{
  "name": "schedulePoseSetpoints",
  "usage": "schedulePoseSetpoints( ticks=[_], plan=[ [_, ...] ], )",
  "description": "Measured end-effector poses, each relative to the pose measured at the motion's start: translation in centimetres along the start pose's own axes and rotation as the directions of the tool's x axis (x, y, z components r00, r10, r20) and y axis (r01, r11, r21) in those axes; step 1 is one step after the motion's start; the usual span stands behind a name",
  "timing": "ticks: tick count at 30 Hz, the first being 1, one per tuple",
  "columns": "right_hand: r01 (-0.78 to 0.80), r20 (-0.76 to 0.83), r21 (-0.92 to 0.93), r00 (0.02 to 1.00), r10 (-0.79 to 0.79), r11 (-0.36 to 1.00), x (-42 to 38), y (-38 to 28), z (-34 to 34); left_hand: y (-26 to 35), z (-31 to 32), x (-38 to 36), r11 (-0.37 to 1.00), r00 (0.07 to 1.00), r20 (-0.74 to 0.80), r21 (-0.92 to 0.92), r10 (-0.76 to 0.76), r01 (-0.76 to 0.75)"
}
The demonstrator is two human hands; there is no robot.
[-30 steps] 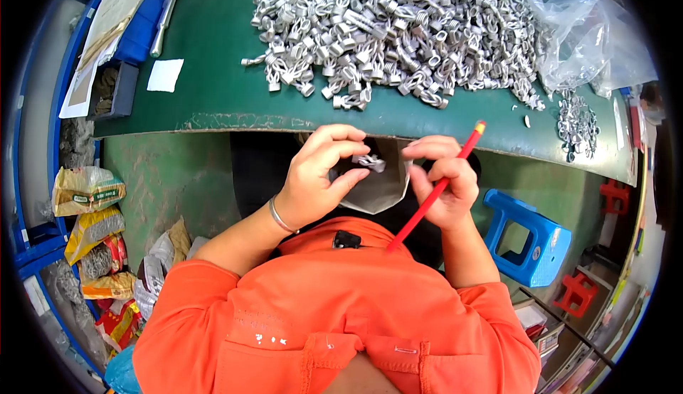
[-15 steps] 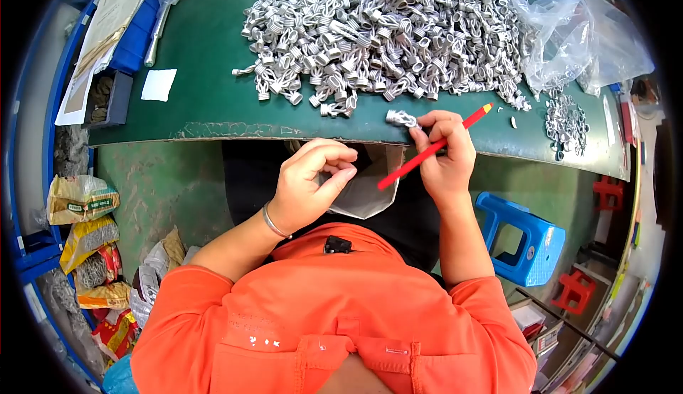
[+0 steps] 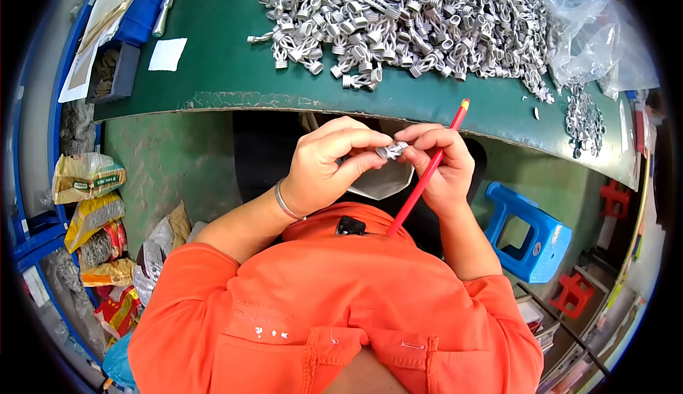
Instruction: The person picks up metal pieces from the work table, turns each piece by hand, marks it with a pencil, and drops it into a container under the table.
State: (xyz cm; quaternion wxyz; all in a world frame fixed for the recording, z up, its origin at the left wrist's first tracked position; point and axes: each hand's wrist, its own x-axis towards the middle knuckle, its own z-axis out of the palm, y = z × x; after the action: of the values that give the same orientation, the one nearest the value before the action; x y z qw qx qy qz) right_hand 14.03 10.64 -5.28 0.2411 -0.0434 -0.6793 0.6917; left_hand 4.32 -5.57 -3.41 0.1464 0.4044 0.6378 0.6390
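Note:
Between the fingertips of both hands is a small silver metal fitting [image 3: 391, 151], held just in front of the table edge. My left hand [image 3: 331, 156] pinches one end of it with thumb and fingers. My right hand [image 3: 445, 170] grips the other end, and a red pencil [image 3: 410, 202] is tucked slantwise through its fingers. The pencil's yellow-banded end points up and away; its lower end is near my shirt. On the table lies a large pile of similar fittings [image 3: 405, 20] with ribbed collars and loops.
The green table [image 3: 213, 74] bears a white paper square [image 3: 168, 55], a clear plastic bag [image 3: 580, 35] and small dark metal rings [image 3: 583, 124]. A whitish container [image 3: 384, 183] sits below my hands. A blue stool [image 3: 530, 237] stands right; bags [image 3: 92, 180] lie left.
My right hand has brought the fitting down and left, off the table edge. My left hand has moved right and closed on it. The pencil has tilted more steeply.

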Motion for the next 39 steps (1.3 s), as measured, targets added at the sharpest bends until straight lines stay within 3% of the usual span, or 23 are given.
schedulePoseSetpoints(
  ticks=[1,3,4,6,7,9,13,17,20,24,26,30,31,33,35,37,39],
  plan=[
    [0.124,-0.004,-0.019,0.992,-0.124,0.992,0.1,0.1,0.2,-0.1,0.1,0.0,1.0,1.0,-0.001,-0.001,-0.002,0.002],
    [0.119,-0.071,0.023,0.991,-0.117,0.993,0.0,-0.1,0.5,-0.3,0.3,-0.2,0.995,0.999,-0.043,-0.095,0.014,-0.018],
    [0.191,-0.042,-0.079,0.98,-0.195,0.978,0.1,-0.2,0.3,-0.3,0.2,-0.2,0.995,0.999,-0.045,-0.094,0.015,-0.02],
    [0.33,0.04,-0.252,0.943,-0.331,0.91,0.8,-0.3,-0.3,-0.4,-0.4,-0.1,0.993,0.996,-0.008,0.075,0.092,-0.091],
    [0.337,0.045,-0.248,0.94,-0.337,0.908,1.2,-0.5,-0.4,-0.4,-0.7,-0.1,0.979,0.992,0.014,0.16,0.127,-0.128],
    [0.429,0.096,-0.423,0.897,-0.431,0.798,2.2,-0.6,-0.5,-0.6,-0.8,0.1,0.965,0.987,-0.083,0.236,0.137,-0.114],
    [0.416,0.097,-0.563,0.891,-0.443,0.714,4.7,-0.4,1.3,-0.6,-1.4,1.0,0.951,0.978,-0.162,0.298,0.13,-0.077],
    [0.355,0.085,-0.56,0.923,-0.374,0.749,6.7,0.6,3.1,-0.7,-1.4,1.3,0.967,0.978,-0.205,0.252,0.028,0.025],
    [0.322,0.058,-0.478,0.94,-0.337,0.817,6.4,1.0,2.8,-0.8,-1.4,1.2,0.975,0.962,-0.244,0.148,-0.127,0.166],
    [0.326,0.009,-0.18,0.944,-0.33,0.928,5.4,0.7,2.4,-0.8,-1.6,1.2,0.979,0.962,-0.255,0.145,-0.101,0.141],
    [0.326,0.026,-0.089,0.945,-0.325,0.941,4.6,0.2,2.3,-0.1,-1.9,1.2,0.896,0.907,-0.082,-0.214,-0.413,0.389],
    [0.309,0.062,-0.053,0.95,-0.306,0.95,3.1,0.0,2.0,-0.5,-1.5,0.8,0.915,0.946,-0.054,-0.277,-0.32,0.294],
    [0.244,0.042,-0.007,0.969,-0.244,0.97,2.7,-0.1,2.0,-0.8,-1.4,0.7,0.915,0.946,-0.054,-0.277,-0.321,0.295],
    [0.173,0.024,0.042,0.984,-0.175,0.984,1.9,-0.2,1.9,-1.5,-1.4,0.4,0.965,0.984,-0.128,-0.246,-0.125,0.09],
    [-0.054,0.033,0.203,0.998,0.048,0.978,1.1,-0.3,1.5,-1.0,-1.4,0.3,0.965,0.981,-0.123,-0.235,-0.151,0.119],
    [-0.07,0.015,0.231,0.998,0.068,0.97,0.8,-0.4,1.5,-0.8,-1.3,0.2,0.964,0.978,-0.116,-0.223,-0.172,0.143],
    [-0.092,-0.017,0.28,0.995,0.1,0.956,0.6,-0.3,1.5,-1.0,-1.4,0.0,0.994,0.994,-0.072,-0.073,-0.085,0.08]
  ],
)
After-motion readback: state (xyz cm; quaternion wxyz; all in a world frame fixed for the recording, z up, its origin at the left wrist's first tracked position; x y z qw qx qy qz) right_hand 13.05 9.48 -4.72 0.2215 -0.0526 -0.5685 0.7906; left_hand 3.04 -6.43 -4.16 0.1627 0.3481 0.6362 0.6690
